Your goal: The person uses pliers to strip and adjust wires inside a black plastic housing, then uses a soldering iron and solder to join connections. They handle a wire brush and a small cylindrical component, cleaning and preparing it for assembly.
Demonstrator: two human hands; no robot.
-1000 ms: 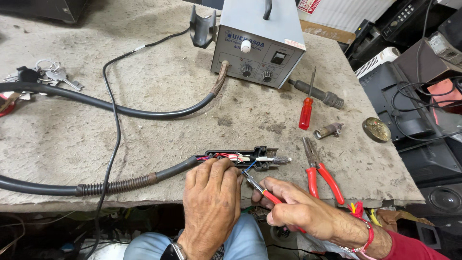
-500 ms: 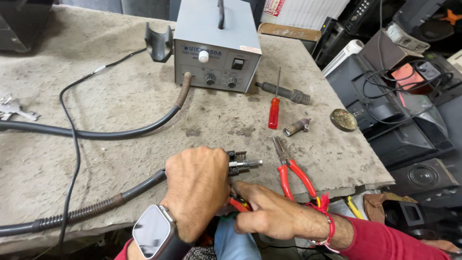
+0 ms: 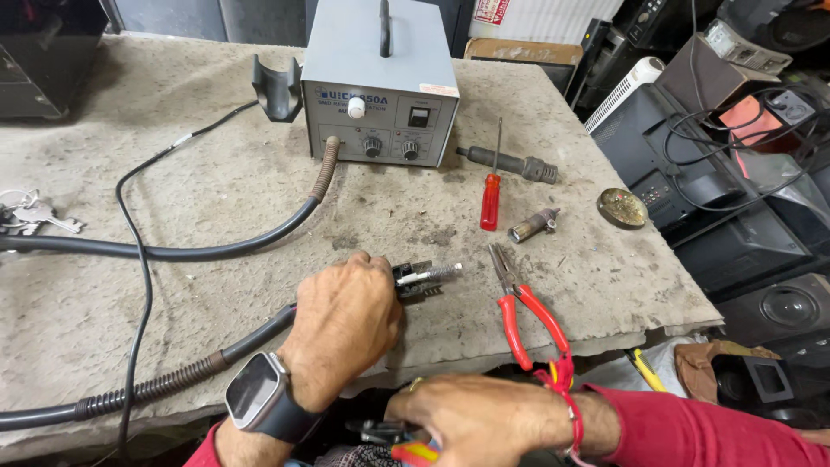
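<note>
Seen from above, a person is working at a worn, dusty bench [image 3: 216,225]. At far left a bunch of keys [image 3: 30,214] is lying by a thick black hose [image 3: 216,249], which is running to a grey box-shaped rework station [image 3: 380,82] at the back. Nearer the front edge, the left hand [image 3: 346,333], wearing a smartwatch [image 3: 255,393], is closed down over an opened hot-air handpiece [image 3: 424,278], pinning it to the bench. Its long axis is lying roughly left to right, its metal tip pointing right towards the red-handled pliers [image 3: 527,316]. The right hand [image 3: 484,419] is curling below the bench edge around what looks like a small red-handled tool [image 3: 415,451], though most of it is hidden. With the casing open, a slip of that tool could nick the exposed wiring, or the handpiece could roll if the grip loosens. A red screwdriver [image 3: 491,195] is lying further right.
</note>
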